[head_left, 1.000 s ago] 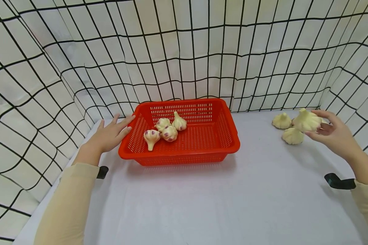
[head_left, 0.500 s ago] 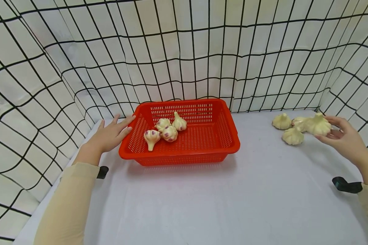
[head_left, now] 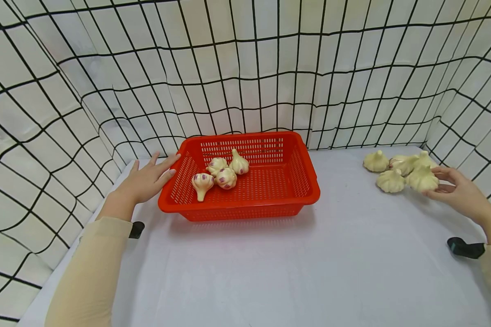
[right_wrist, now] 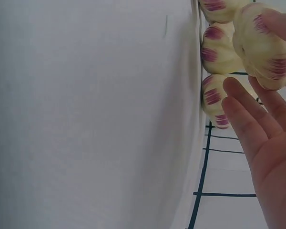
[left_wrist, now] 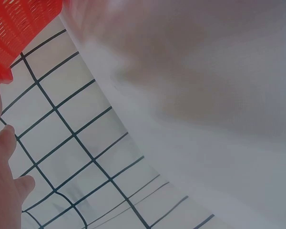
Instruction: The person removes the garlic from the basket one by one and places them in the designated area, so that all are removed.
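Note:
In the head view my left hand (head_left: 146,180) rests at the left rim of a red plastic basket (head_left: 245,206), fingers spread and straight. Several garlic bulbs (head_left: 226,178) with purple marks lie in the basket's left half. Far to the right, my right hand (head_left: 460,193) pinches a pale garlic bulb (head_left: 422,180) between thumb and fingertips, stem up. That bulb sits low at the near side of a cluster of other garlic bulbs (head_left: 375,161). The right wrist view shows the held bulb's purple-streaked underside (right_wrist: 263,47), with two fingers extended beside it.
A white cloth-covered table (head_left: 245,268) lies under everything. Black netting (head_left: 270,86) over white walls encloses it at the back and both sides. The basket stands close to the back wall, the loose garlic near the back right corner. A dark wrist strap piece (head_left: 465,248) shows at the right sleeve.
My right hand has lowered the garlic bulb and carried it right, then slightly back toward the near side of the cluster, uncovering bulbs behind it. The left hand and basket have stayed put.

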The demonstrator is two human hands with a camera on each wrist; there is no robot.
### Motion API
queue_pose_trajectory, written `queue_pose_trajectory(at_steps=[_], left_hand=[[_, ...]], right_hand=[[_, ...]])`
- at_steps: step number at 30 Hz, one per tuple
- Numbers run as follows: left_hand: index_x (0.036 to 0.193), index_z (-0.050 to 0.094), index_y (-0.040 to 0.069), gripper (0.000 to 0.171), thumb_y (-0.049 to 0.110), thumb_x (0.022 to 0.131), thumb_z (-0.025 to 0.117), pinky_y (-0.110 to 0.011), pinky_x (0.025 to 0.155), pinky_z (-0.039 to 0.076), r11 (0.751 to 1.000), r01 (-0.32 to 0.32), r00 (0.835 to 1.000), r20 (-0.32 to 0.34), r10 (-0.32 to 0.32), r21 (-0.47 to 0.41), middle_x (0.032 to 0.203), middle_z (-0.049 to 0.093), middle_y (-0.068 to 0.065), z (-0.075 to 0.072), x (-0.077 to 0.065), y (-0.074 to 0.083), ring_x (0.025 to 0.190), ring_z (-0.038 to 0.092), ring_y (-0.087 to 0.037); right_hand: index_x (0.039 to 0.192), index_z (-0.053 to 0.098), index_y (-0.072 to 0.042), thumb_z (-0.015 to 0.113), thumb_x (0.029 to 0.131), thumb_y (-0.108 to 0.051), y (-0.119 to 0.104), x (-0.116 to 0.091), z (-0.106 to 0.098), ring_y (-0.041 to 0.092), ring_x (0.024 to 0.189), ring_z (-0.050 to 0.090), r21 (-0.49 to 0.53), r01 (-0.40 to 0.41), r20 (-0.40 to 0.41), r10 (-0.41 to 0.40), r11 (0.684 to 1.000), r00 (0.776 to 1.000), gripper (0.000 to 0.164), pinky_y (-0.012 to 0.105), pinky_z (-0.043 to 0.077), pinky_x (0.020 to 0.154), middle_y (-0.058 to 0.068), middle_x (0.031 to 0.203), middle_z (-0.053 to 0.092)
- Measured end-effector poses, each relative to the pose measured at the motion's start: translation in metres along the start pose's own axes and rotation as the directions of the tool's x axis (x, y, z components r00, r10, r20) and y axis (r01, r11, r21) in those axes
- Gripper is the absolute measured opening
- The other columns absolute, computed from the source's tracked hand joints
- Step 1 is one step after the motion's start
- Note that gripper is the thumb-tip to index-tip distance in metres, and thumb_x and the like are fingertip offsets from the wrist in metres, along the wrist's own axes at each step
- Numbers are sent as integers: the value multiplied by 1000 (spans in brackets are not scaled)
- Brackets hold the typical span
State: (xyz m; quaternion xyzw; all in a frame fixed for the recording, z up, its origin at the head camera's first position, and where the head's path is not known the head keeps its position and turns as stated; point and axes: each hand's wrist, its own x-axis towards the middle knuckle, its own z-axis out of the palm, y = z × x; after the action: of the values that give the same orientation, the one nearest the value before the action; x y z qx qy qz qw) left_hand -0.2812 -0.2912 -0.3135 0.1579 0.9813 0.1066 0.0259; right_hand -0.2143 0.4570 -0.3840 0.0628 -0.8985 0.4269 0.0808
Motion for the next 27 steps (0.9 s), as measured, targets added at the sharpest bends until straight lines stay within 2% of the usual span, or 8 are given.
queue_pose_trajectory(at_steps=[3, 6, 10, 14, 16, 18, 21, 27], left_hand=[[166, 17, 22, 69, 58, 108, 26, -73, 113, -12, 1000, 1, 1000, 9, -1, 2, 165, 25, -22, 0, 0, 0, 154, -2, -48], [166, 17, 21, 69, 58, 108, 25, -73, 113, -12, 1000, 1, 1000, 13, -1, 5, 165, 25, -22, -1, 0, 1, 153, -2, -48], [166, 17, 21, 69, 57, 108, 26, -73, 113, -12, 1000, 3, 1000, 11, -3, 2, 165, 25, -22, 0, 0, 1, 153, -1, -48], [166, 17, 21, 69, 58, 108, 27, -73, 113, -13, 1000, 4, 1000, 9, -4, -5, 165, 25, -22, 0, 0, 1, 153, -2, -48], [166, 17, 21, 69, 58, 108, 27, -73, 113, -13, 1000, 3, 1000, 6, -3, -8, 165, 25, -22, 1, 0, 1, 154, -2, -48], [166, 17, 21, 69, 58, 108, 26, -73, 113, -13, 1000, 0, 1000, 5, 0, -7, 165, 25, -22, 1, 0, 0, 153, -2, -48], [166, 16, 22, 70, 59, 107, 24, -72, 113, -14, 1000, 0, 1000, 9, 0, -5, 165, 25, -22, 2, 0, -1, 153, -2, -48], [166, 15, 22, 70, 60, 107, 23, -72, 113, -14, 1000, -4, 1000, 8, 4, -1, 165, 25, -22, 2, 0, -2, 153, -2, -48]], right_hand=[[137, 42, -3, 73, 94, -1, 3, 2, -1, -27, 91, 46, -26, -18, 25, 18, 1000, 1000, 53, 3, 45, 74, -26, 120, 37], [142, 28, 17, 74, 94, -4, 6, 5, -2, -28, 91, 42, -59, -40, 44, 43, 997, 998, 69, 1, 43, 74, -23, 124, 36], [144, 24, 20, 74, 96, -10, 6, 8, -4, -29, 91, 34, -105, -69, 68, 77, 992, 995, 75, 0, 40, 73, 11, 136, 42], [144, 22, 21, 72, 97, -15, 7, 11, -6, -24, 94, 31, -143, -103, 102, 118, 984, 988, 77, 1, 37, 70, 43, 145, 29], [144, 21, 21, 72, 98, -18, 7, 11, -7, -11, 100, 45, -165, -120, 115, 140, 979, 984, 79, 2, 36, 69, 46, 145, 28], [145, 19, 21, 72, 98, -19, 8, 13, -8, 18, 111, 57, -176, -128, 129, 152, 976, 980, 81, 2, 36, 68, 47, 145, 27], [145, 18, 21, 72, 98, -22, 8, 15, -8, 61, 124, 41, -204, -127, 148, 159, 971, 976, 83, 3, 34, 66, 48, 145, 27], [143, 19, 23, 73, 97, -18, 11, 20, -8, 66, 127, 36, -212, -105, 162, 141, 972, 977, 82, 1, 32, 68, 47, 145, 27]])
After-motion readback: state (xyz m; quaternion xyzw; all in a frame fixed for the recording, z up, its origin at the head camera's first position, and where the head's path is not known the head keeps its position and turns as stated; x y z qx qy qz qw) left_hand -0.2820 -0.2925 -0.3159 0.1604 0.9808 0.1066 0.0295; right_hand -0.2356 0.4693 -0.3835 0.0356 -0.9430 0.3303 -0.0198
